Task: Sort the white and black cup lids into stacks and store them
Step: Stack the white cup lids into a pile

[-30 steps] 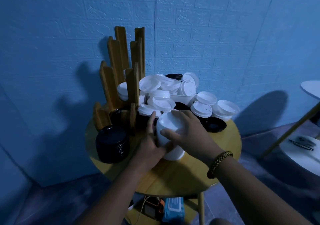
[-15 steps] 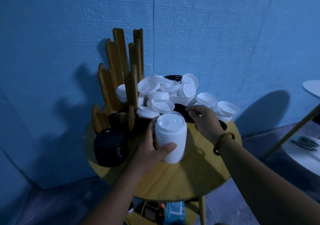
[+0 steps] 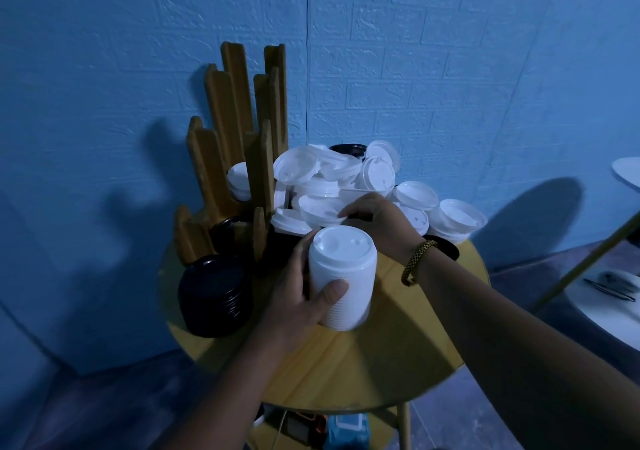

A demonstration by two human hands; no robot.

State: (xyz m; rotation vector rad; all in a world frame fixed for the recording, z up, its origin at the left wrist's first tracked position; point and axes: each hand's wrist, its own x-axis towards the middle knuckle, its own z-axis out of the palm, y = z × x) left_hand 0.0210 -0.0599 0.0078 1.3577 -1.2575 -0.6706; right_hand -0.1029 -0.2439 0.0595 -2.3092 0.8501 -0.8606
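My left hand [image 3: 301, 297] grips a tall stack of white lids [image 3: 343, 276] standing on the round wooden table [image 3: 346, 373]. My right hand [image 3: 377, 221] reaches into the loose pile of white lids [image 3: 322, 179] behind the stack, its fingertips on a white lid [image 3: 320, 212]; whether it grasps the lid is unclear. A stack of black lids [image 3: 214, 297] stands at the table's left. A tall wooden lid rack [image 3: 235, 138] rises at the back left, with a few white lids [image 3: 239, 179] and black lids [image 3: 227, 233] in its slots.
More white lids [image 3: 457, 219] and a black lid [image 3: 446, 247] lie at the table's right edge. A blue wall stands close behind. A white side table [image 3: 609, 304] is at the right. A lower shelf holds a blue packet [image 3: 346, 432].
My right hand left the top of the white stack, went to the right side of the pile, then moved left to a lid in the middle. My left hand kept holding the stack.
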